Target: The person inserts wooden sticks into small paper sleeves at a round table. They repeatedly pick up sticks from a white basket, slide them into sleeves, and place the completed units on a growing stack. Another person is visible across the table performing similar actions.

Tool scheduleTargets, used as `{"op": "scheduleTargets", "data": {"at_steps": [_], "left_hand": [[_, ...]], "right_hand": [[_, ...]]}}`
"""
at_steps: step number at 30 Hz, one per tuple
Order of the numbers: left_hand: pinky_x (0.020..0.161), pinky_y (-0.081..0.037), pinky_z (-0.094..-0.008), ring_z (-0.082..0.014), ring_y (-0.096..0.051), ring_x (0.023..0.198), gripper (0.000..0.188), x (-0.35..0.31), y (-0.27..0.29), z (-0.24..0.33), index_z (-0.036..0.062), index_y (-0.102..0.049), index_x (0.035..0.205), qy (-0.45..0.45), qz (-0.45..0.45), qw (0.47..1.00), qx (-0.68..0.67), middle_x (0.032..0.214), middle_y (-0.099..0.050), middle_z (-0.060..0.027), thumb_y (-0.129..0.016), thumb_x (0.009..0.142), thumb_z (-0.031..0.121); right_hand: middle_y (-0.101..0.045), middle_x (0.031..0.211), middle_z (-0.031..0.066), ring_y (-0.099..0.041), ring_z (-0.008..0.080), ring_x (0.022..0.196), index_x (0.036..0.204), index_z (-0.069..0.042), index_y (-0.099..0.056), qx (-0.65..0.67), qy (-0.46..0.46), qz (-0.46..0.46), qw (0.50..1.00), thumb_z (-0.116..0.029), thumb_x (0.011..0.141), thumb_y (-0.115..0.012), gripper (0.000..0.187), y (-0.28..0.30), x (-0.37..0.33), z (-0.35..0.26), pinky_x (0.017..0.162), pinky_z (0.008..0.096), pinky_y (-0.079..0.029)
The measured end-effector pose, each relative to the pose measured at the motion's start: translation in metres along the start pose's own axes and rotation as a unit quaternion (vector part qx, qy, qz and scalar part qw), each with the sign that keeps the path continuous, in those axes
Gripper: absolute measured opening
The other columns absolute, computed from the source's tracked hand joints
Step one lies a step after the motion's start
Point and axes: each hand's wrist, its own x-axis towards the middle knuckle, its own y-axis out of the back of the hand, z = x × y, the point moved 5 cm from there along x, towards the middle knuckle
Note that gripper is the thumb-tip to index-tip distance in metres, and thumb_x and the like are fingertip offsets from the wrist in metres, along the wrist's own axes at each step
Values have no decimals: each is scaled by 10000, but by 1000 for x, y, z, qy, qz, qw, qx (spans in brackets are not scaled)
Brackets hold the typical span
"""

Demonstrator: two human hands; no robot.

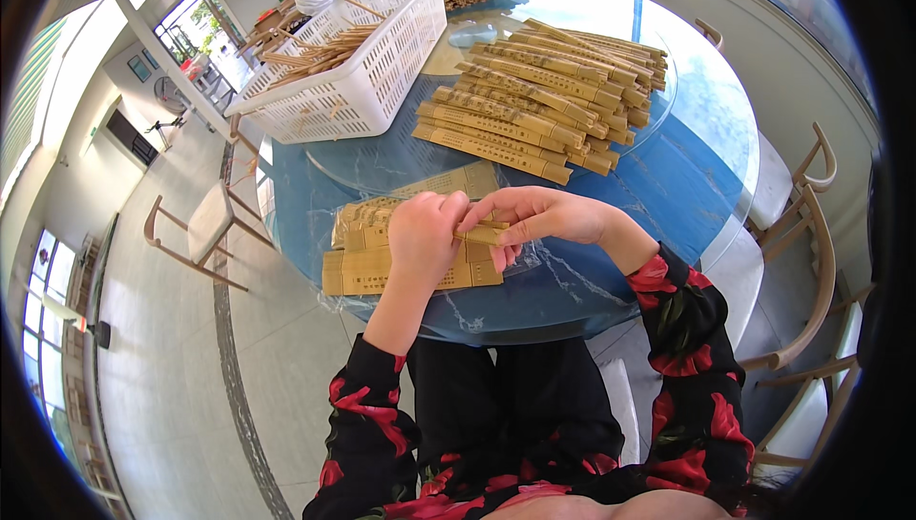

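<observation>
Slim gold printed paper-like strip (pixel 489 234), above blue round table (pixel 582 293): right hand (pixel 544 216) fingers pinching it; left hand (pixel 426 230) fingers curled, contact partly hidden. Uneven pull could crease or tear it.

Left hand (pixel 426 234), frame centre: curled, knuckles uppermost. Right hand (pixel 539 217), immediately right: pinching. Left forearm (pixel 391 314) slants up from lower left; right forearm (pixel 632 245) from lower right.

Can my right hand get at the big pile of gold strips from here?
Probably yes: your right hand is near the pile of gold strips with nothing visible blocking, though its fingers are holding a folded piece.
</observation>
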Motion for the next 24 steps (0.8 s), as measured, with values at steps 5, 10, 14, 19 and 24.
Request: {"op": "scheduleTargets", "data": {"at_steps": [5,10,14,19,24], "left_hand": [[579,-452,-436,-309,-590,680,132,-1,0,0,123,-580,799,-5,13,1000,-7,670,-568,-67,-708,765,131],[581,-460,-431,-299,-601,683,147,1,2,2,125,-582,799,-7,10,1000,0,673,-581,-61,-723,761,143],[605,-488,-422,-283,-629,714,166,0,1,1,131,-581,817,-2,-9,1000,15,701,-625,-43,-736,764,158],[593,-482,-423,-283,-624,707,165,0,1,1,128,-574,805,-2,-5,1000,14,690,-615,-43,-731,780,170],[587,-476,-425,-288,-616,700,171,0,1,1,124,-565,796,-2,-2,1000,14,680,-604,-48,-730,783,171]], "right_hand": [[-725,973,65,-666,109,919,1378,-44,-594,1,3,-1,1000,-172,1034,-570,367,-1,1,0,849,248,-505],[-721,992,85,-676,123,917,1398,-26,-573,-9,3,3,1000,-150,1037,-554,383,-1,1,1,834,260,-512],[-716,1012,94,-680,132,922,1407,-19,-565,-16,4,1,1000,-139,1036,-548,391,0,1,0,833,269,-515],[-716,1005,95,-679,134,926,1410,-18,-562,-14,3,0,1000,-142,1034,-551,396,0,1,0,832,271,-515],[-725,972,71,-661,106,914,1378,-39,-590,2,2,5,1000,-179,1033,-573,373,-1,0,0,842,249,-497]]}}
